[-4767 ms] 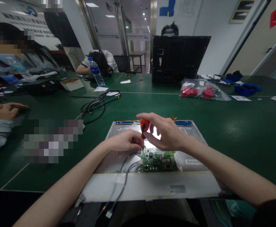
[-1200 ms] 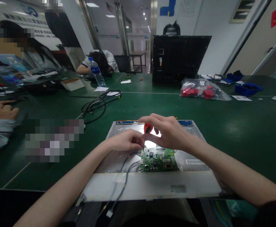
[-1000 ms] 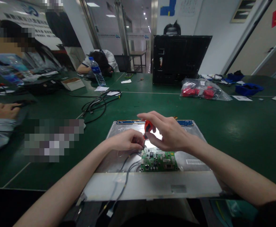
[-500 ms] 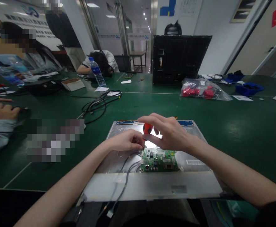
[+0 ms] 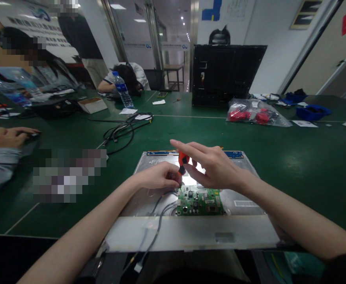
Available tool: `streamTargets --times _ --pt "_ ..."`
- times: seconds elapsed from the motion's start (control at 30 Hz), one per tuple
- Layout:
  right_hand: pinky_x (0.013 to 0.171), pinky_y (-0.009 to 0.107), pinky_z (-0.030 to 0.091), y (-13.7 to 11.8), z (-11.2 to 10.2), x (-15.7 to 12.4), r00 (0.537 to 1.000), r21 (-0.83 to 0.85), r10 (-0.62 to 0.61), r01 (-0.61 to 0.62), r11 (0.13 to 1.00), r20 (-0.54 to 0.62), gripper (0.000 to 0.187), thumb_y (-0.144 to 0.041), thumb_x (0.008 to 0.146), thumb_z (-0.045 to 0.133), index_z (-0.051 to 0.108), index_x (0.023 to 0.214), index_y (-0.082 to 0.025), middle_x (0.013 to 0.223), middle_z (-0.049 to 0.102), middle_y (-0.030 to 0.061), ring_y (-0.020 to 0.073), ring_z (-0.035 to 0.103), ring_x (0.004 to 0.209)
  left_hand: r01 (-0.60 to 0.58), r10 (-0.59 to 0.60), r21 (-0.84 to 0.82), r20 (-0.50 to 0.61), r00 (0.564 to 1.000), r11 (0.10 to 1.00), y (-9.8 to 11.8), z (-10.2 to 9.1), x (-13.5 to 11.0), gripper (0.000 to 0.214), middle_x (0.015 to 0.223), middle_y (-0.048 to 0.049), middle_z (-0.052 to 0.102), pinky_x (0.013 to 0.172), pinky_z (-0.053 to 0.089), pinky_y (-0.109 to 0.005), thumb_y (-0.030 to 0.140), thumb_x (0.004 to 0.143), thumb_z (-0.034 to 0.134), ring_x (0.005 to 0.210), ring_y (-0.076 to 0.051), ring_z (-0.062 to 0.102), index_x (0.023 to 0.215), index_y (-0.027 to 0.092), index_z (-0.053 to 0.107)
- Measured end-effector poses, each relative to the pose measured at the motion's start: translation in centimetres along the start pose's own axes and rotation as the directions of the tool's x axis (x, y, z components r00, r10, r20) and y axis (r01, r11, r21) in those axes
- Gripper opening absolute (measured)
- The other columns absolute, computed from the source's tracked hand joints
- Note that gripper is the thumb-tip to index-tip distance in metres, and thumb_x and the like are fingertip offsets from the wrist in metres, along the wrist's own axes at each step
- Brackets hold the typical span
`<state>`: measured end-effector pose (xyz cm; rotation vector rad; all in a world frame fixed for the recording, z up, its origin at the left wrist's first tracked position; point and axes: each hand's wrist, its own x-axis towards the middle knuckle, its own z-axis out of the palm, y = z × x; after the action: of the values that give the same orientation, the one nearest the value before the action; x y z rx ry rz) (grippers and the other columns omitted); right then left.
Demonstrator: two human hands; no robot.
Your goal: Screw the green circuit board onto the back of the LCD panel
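An orange-and-black screwdriver (image 5: pixel 183 158) stands nearly upright over the upper left corner of a green circuit board (image 5: pixel 201 201). My right hand (image 5: pixel 212 163) has its thumb and curled fingers at the handle, with the index finger stretched out above it. Just left of the tool, my left hand (image 5: pixel 162 175) is closed in a pinch low down by the board's corner; what lies between those fingertips is hidden. The board sits on the metal back of a flat display panel (image 5: pixel 244 232). Grey cables (image 5: pixel 158 228) run from the board's left side over the panel's near edge.
Black cables (image 5: pixel 125 128) lie coiled beyond the panel on the green table (image 5: pixel 297 157). Farther back are a water bottle (image 5: pixel 122 90), a large black panel (image 5: pixel 227 75) and a plastic bag with red items (image 5: pixel 255 112). A co-worker's hand (image 5: pixel 7 137) rests at left.
My right index finger has lifted and straightened, and the thumb has shifted on the handle. The screwdriver's handle leans slightly differently. My left hand stays put. The co-worker's hand has moved right.
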<state>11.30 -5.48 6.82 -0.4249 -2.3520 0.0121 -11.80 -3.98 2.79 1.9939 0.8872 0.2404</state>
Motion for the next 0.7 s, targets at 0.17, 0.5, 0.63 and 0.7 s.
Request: streamTargets --times 0.17,0.5,0.63,0.7 --pt "0.053 0.023 0.040 0.09 0.10 0.00 1.000 -0.010 0.009 -0.009 1.000 -0.019 0.042 -0.020 0.102 0.049 0.042 0.144 -0.015 0.105 0.068 0.0045 0.0092 0.055 0.068 0.007 -0.006 0.009 -0.013 1.000 1.000 -0.12 -0.03 -0.05 0.011 0.066 0.0018 0.060 0.061 0.040 -0.025 0.027 0.081 0.067 0.063 -0.014 0.055 0.079 0.017 0.069" --pt "0.055 0.025 0.039 0.21 -0.06 0.10 1.000 -0.036 0.008 -0.008 0.999 0.000 0.036 -0.026 0.105 0.053 0.050 0.139 -0.018 0.100 0.071 0.0032 0.0105 0.059 0.069 -0.004 0.004 -0.008 0.002 1.000 1.000 -0.08 -0.13 -0.03 0.010 0.067 0.0019 0.061 0.060 0.041 -0.024 0.026 0.079 0.068 0.062 -0.014 0.055 0.081 0.016 0.069" --pt "0.056 0.025 0.043 0.14 -0.09 0.06 1.000 -0.015 0.029 -0.029 0.999 0.012 0.046 -0.024 0.104 0.050 0.043 0.149 -0.017 0.109 0.071 0.0056 0.0099 0.059 0.069 -0.017 0.017 -0.027 -0.002 1.000 0.999 -0.48 0.11 0.09 0.010 0.067 0.0009 0.062 0.058 0.042 -0.024 0.026 0.080 0.068 0.063 -0.014 0.056 0.080 0.016 0.068" --pt "0.054 0.025 0.043 0.08 -0.09 0.05 0.999 -0.010 0.039 -0.039 0.999 0.001 0.049 -0.021 0.102 0.048 0.042 0.150 -0.017 0.118 0.070 0.0081 0.0089 0.057 0.067 -0.023 0.023 -0.030 -0.003 1.000 0.999 -0.59 0.16 0.12 0.010 0.066 0.0013 0.061 0.057 0.041 -0.023 0.026 0.080 0.069 0.062 -0.014 0.056 0.080 0.017 0.068"
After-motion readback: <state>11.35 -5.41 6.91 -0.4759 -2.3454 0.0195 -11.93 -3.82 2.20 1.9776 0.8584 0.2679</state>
